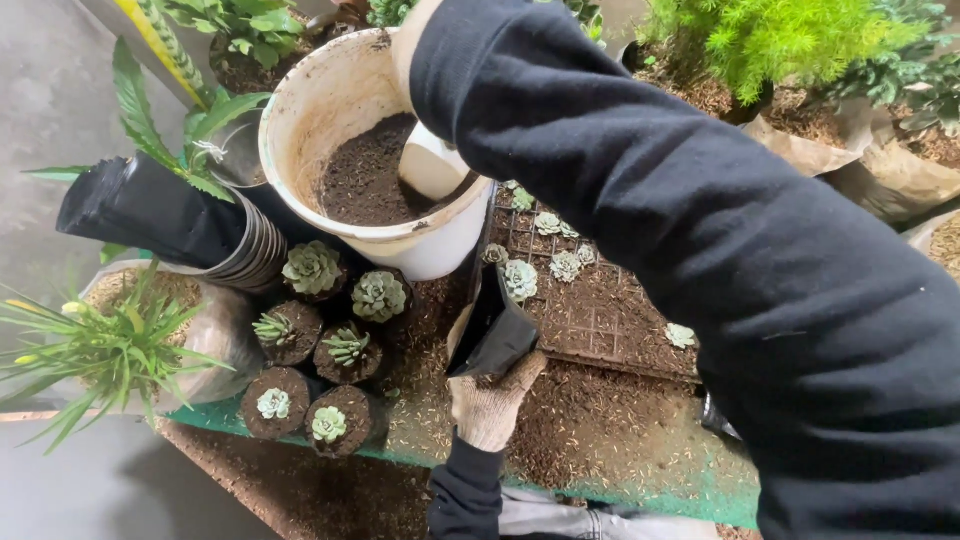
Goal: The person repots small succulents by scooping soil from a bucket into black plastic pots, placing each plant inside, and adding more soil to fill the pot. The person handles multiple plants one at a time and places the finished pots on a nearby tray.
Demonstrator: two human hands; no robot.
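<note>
Left hand (490, 405) grips a black grow bag (492, 330); right hand hidden in white bucket (400, 245), grip untellable.

Soft black plastic grow bag (492, 335): held upright at frame centre, mouth open, walls crumpled. Large white plastic bucket (345, 150): stands at the bag's 11 o'clock, tilted toward the viewer, roughly one-third filled with dark brown potting soil (362, 185), inner wall soil-stained. Small white plastic scoop cup (430, 165): inside the bucket at its 3 o'clock side, resting on the soil.
</note>
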